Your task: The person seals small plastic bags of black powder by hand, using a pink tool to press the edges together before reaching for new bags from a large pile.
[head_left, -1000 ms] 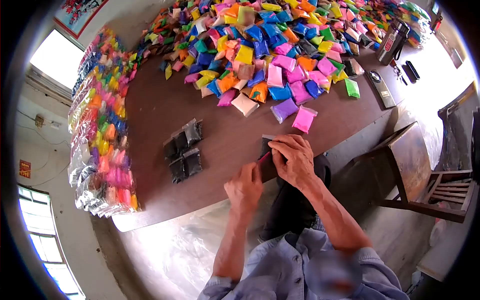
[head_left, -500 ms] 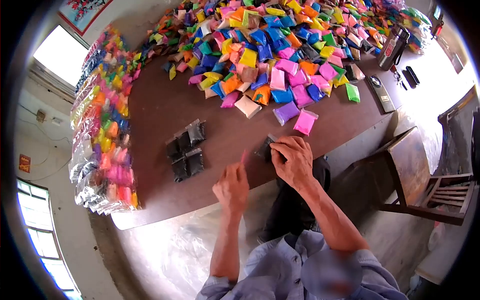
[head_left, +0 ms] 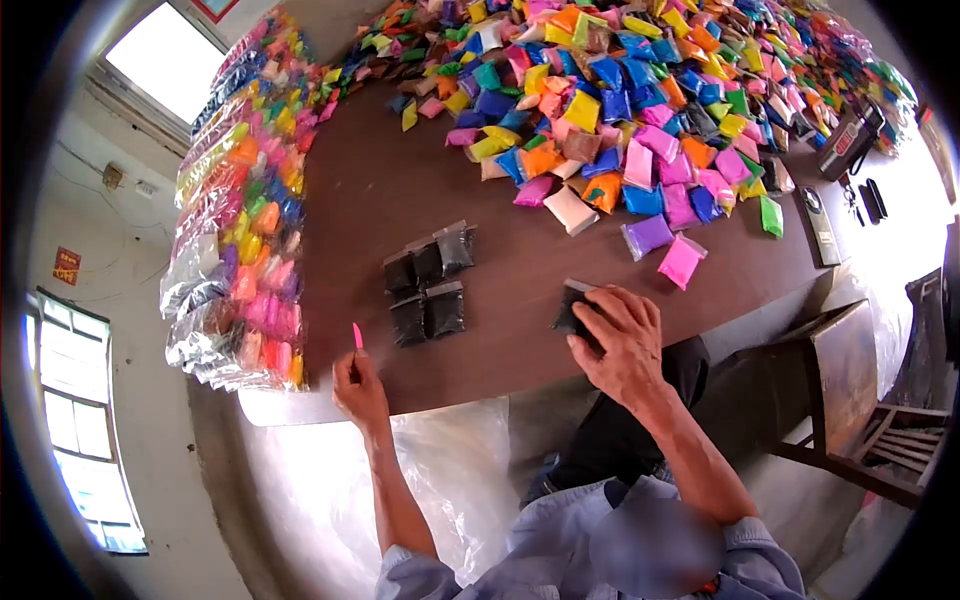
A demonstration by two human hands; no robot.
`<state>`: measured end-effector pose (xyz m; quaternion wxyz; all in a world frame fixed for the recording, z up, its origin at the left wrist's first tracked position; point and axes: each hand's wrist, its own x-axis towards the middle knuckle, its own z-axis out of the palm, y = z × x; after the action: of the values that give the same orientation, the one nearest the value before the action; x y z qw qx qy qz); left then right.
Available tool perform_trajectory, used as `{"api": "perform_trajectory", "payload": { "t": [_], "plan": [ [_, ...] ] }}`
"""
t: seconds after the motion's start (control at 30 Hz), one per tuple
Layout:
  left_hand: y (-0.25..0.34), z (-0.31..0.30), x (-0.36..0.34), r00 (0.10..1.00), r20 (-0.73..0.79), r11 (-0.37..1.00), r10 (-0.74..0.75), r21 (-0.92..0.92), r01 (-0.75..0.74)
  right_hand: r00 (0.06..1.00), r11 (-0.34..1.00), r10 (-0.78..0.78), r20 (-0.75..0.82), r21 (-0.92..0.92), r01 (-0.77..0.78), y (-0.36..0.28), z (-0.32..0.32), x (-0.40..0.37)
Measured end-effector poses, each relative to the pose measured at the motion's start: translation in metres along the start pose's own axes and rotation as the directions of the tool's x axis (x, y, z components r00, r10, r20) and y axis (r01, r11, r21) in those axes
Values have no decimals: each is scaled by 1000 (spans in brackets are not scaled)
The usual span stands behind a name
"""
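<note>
My left hand [head_left: 361, 390] is closed near the table's front edge, and a thin pink plastic stick [head_left: 357, 337] with a pointed tip sticks up from its fingers. Farther right, my right hand [head_left: 625, 345] has its fingers bent over a small black packet [head_left: 570, 304], gripping its right side; part of that packet is hidden under the fingers. Between the hands and a little farther back lie several black packets [head_left: 445, 311] in two rows, side by side on the brown table [head_left: 350, 215].
A big heap of colourful packets [head_left: 640, 160] covers the back of the table. Clear bags of coloured packets [head_left: 240, 250] are stacked along the left edge. A flask [head_left: 850, 142], keys [head_left: 853, 200] and a flat grey case [head_left: 820, 228] lie at the right. A wooden chair [head_left: 850, 390] stands beside the table.
My left hand has moved left, away from my right hand, carrying the pink stick. My right hand stays at the black packet, fingers now spread further over it. The view has shifted.
</note>
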<state>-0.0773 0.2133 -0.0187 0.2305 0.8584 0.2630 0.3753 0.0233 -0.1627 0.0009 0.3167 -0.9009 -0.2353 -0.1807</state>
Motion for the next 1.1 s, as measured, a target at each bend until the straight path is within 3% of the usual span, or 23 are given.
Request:
{"api": "perform_trajectory", "payload": {
  "t": [0.13,0.2,0.3,0.7,0.73,0.8,1.1],
  "plan": [
    [-7,6,3,998,-16,998,-62,-20,62,991,994,-107,81,47,103,-28,18,23],
    [-7,7,1,1000,-29,1000,1,1,-1,985,986,-156,70,76,151,-35,38,33],
    [-3,5,1,999,-15,999,-31,22,32,975,973,-216,49,98,210,-46,58,46],
    [-12,8,-2,999,-47,1000,-26,-11,26,982,982,-174,67,83,169,-56,74,58],
    [-14,5,-3,999,2,998,-50,-22,51,982,982,-176,65,84,170,-56,74,58],
    [-25,9,-4,1000,-20,1000,12,-20,-12,984,985,-168,61,46,166,-54,76,58],
    [-31,8,-3,999,32,1000,-6,18,5,991,974,-126,54,196,113,-51,73,52]
  ]
}}
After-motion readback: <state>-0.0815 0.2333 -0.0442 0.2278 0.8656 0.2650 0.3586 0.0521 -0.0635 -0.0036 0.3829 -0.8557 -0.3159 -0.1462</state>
